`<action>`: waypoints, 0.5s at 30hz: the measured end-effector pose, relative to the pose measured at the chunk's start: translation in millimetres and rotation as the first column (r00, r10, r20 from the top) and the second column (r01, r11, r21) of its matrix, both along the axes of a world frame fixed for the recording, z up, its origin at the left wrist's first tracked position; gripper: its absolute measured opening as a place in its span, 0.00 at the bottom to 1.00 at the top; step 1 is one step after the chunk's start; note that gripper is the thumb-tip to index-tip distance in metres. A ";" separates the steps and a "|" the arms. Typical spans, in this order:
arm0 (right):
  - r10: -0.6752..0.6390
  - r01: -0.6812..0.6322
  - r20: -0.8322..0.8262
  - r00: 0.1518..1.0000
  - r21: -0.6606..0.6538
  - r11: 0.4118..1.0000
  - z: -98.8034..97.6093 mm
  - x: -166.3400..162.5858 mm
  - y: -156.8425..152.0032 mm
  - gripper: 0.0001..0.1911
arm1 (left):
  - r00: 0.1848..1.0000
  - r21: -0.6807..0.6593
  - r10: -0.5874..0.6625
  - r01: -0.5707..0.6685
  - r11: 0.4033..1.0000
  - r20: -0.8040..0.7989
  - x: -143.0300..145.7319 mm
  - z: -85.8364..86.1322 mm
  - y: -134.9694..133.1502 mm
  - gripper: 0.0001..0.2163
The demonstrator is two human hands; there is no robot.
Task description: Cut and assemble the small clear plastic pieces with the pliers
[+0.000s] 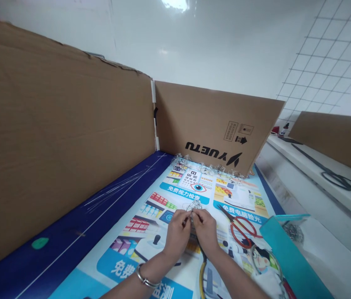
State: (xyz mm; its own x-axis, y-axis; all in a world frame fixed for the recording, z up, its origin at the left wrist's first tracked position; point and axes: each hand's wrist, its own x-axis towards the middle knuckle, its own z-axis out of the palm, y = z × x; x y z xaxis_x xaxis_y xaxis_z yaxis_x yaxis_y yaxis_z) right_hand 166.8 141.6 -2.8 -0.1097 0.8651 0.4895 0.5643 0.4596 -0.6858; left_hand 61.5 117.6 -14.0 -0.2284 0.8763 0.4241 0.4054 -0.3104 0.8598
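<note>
Cardboard walls (54,137) box in my bench on 2 sides, and a printed poster mat (150,232) covers the worktop where I work. At its middle I see a small glittery wire piece (194,206), held just above the mat between both hands. My left hand (177,233) is closed in a pinch on its left side and my right hand (205,230) is pinched on its right, fingertips nearly touching; a bangle (144,277) sits on the left wrist. I judge the piece is fine and springy, so a slip of either pinch could flick it away or bend it, and it is too small for me to read its shape. Yellow-handled pliers (202,272) lie under my right wrist, where a lowered arm could nudge them. Red-handled scissors (240,227) rest just right of the hands, blades pointing toward them, a snag risk. Further right a teal-edged clear bag (290,241) holds more metal bits, and thin wires (116,187) lie across the blue border.
</note>
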 end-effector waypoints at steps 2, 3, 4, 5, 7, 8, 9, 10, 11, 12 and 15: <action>0.001 -0.001 0.011 1.000 0.003 1.000 -1.1 0.3 0.0 0.10 | 1.000 -0.001 -0.010 0.010 1.000 0.004 0.7 0.8 -1.3 0.12; 0.001 -0.001 0.020 1.000 0.006 1.000 -1.5 0.5 0.0 0.10 | 1.000 -0.002 -0.014 0.014 1.000 0.007 1.0 1.2 -1.8 0.11; 0.000 -0.001 0.032 0.999 0.011 1.000 -1.8 0.5 -0.2 0.10 | 1.000 -0.003 -0.018 0.018 1.000 0.011 1.1 1.6 -2.3 0.11; -0.001 0.000 0.045 0.999 0.016 1.000 -2.0 0.5 -0.4 0.10 | 1.000 -0.003 -0.021 0.021 1.000 0.015 1.1 2.0 -2.7 0.11; -0.005 0.003 0.070 0.998 0.026 1.000 -2.2 0.3 -1.1 0.09 | 0.999 -0.004 -0.025 0.025 1.000 0.021 1.0 3.0 -3.6 0.11; -0.008 0.005 0.081 0.997 0.031 1.000 -2.2 0.3 -1.4 0.09 | 0.999 -0.005 -0.027 0.027 1.000 0.024 1.0 3.5 -4.1 0.11; -0.011 0.008 0.091 0.996 0.034 0.999 -2.2 0.2 -1.6 0.09 | 0.999 -0.006 -0.030 0.030 1.000 0.024 0.9 4.1 -4.7 0.11; -0.015 0.011 0.100 0.995 0.038 0.999 -2.2 0.2 -1.8 0.09 | 0.999 -0.007 -0.033 0.033 0.999 0.024 0.9 4.8 -5.2 0.11; -0.020 0.016 0.106 0.994 0.041 0.999 -2.4 0.3 -1.9 0.09 | 0.999 -0.006 -0.038 0.038 0.999 0.022 1.0 5.6 -5.8 0.11; -0.026 0.022 0.112 0.993 0.044 0.999 -2.7 0.5 -1.8 0.09 | 0.999 -0.006 -0.043 0.043 0.999 0.019 1.2 6.4 -6.4 0.11; -0.053 0.047 0.117 0.992 0.051 0.998 -4.3 1.6 -0.7 0.08 | 0.998 -0.002 -0.066 0.066 0.998 0.005 2.4 8.7 -8.5 0.12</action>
